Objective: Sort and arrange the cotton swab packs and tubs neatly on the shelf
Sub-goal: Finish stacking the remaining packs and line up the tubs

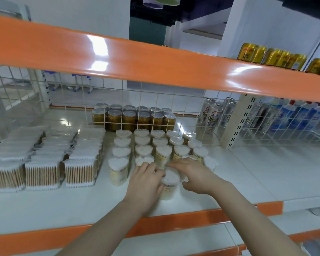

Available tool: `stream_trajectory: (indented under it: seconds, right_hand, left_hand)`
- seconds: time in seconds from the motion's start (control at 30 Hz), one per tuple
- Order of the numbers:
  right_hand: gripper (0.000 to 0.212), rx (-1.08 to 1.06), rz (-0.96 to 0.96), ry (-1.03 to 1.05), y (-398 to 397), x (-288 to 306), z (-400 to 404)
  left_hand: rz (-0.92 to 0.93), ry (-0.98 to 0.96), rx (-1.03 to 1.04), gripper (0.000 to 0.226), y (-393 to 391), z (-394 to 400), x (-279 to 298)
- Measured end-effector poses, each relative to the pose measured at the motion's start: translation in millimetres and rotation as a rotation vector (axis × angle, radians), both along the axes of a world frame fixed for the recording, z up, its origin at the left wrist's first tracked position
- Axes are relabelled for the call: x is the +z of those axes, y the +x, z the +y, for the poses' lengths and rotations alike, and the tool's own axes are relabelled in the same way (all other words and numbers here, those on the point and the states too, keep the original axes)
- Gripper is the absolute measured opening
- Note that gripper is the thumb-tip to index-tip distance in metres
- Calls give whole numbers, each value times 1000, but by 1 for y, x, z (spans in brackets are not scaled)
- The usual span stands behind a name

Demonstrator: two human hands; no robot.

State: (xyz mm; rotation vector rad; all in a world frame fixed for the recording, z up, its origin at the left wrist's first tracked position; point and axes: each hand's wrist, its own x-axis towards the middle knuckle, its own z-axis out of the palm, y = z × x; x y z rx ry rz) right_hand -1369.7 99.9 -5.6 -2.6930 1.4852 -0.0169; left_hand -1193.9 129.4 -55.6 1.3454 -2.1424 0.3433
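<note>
Both hands hold one tub [169, 183] near the shelf [248, 182] front edge: left hand [146, 182] wraps its side, right hand [194, 175] cups it. I judge it is being placed; next it needs sliding back into the tub rows [155, 145].

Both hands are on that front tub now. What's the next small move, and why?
Probably slide the front tub back, away from the shelf edge, into line with the tub rows. It stands alone ahead of them, gripped between the left hand and right hand, while the other tubs sit in columns.
</note>
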Motion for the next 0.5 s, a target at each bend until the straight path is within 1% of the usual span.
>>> stream_trajectory:
  seconds: [0.13, 0.43, 0.5]
  right_hand:
    - [66, -2, 56, -14, 3, -1, -2]
    - [62, -49, 9, -63, 10, -6, -4]
    - [61, -69, 0, -66, 13, -6, -6]
  left_hand:
    - [7, -41, -5, 39, 6, -5, -4]
    - [-16, -8, -8, 37, 10, -16, -7]
    - [-24, 9, 7, 34, 12, -17, -5]
